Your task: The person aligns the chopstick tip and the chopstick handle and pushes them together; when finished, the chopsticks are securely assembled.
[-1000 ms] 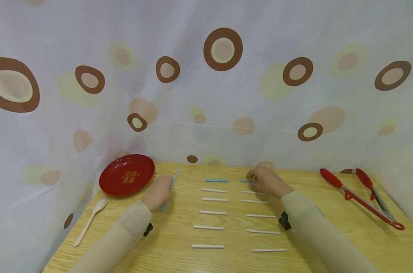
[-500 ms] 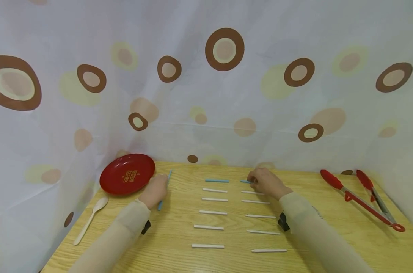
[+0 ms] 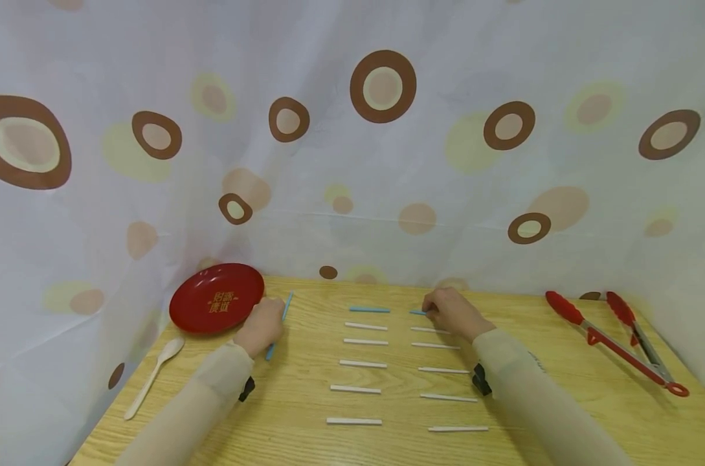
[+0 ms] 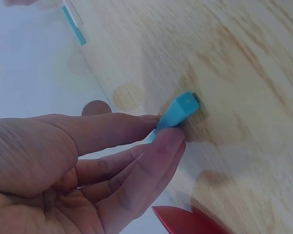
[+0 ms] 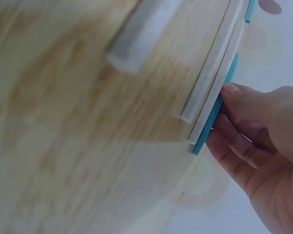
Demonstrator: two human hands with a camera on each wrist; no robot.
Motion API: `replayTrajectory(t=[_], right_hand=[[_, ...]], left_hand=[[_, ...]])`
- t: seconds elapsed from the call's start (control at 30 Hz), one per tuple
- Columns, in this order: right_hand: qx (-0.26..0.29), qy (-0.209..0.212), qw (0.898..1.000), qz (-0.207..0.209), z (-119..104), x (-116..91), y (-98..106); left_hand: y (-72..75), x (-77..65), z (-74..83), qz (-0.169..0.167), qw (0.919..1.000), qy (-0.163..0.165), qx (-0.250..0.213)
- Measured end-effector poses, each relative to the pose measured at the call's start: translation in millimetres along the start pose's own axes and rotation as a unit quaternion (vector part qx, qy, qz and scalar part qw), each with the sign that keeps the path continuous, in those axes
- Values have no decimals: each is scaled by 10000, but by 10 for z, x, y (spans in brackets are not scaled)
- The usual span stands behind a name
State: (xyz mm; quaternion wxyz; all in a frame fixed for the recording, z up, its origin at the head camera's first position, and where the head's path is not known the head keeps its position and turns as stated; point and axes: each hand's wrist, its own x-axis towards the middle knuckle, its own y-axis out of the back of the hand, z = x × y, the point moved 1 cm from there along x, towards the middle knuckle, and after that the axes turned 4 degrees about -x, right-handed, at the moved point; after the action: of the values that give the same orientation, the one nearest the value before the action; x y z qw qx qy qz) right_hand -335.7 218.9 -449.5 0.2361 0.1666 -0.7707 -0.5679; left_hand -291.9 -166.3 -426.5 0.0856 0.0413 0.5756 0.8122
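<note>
Beside the red plate [image 3: 217, 301], my left hand [image 3: 261, 329] pinches a slim blue stick [image 4: 181, 109] between thumb and fingertips. Its square end points toward the wrist camera, low over the wood. In the head view this stick runs slantwise, its middle partly hidden by the hand. At the far end of the right column, my right hand [image 3: 454, 312] pinches another blue stick [image 5: 213, 120], thumb on one side and fingers on the other. That stick lies alongside the white sticks [image 5: 216, 68]. A third blue stick [image 3: 369, 309] tops the left column.
Two columns of several white sticks [image 3: 355, 421] lie crosswise on the wooden table [image 3: 305, 414]. A pale spoon [image 3: 153, 378] is at the left edge, red-tipped tongs [image 3: 620, 349] at the right. A patterned curtain [image 3: 329, 162] hangs right behind the table.
My left hand has shifted a little to the left with its blue stick, closer to the plate. The right hand stays at nearly the same spot on its stick.
</note>
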Motion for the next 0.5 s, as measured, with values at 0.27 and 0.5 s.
replayTrajectory(t=[0.27, 0.5], right_hand=[[-94, 34, 9999, 23, -1, 0, -21], [-84, 31, 10000, -23, -16, -10, -15]], left_hand=[[0, -20, 17, 1, 10000, 40, -71], [9, -34, 28, 37, 10000, 52, -33]])
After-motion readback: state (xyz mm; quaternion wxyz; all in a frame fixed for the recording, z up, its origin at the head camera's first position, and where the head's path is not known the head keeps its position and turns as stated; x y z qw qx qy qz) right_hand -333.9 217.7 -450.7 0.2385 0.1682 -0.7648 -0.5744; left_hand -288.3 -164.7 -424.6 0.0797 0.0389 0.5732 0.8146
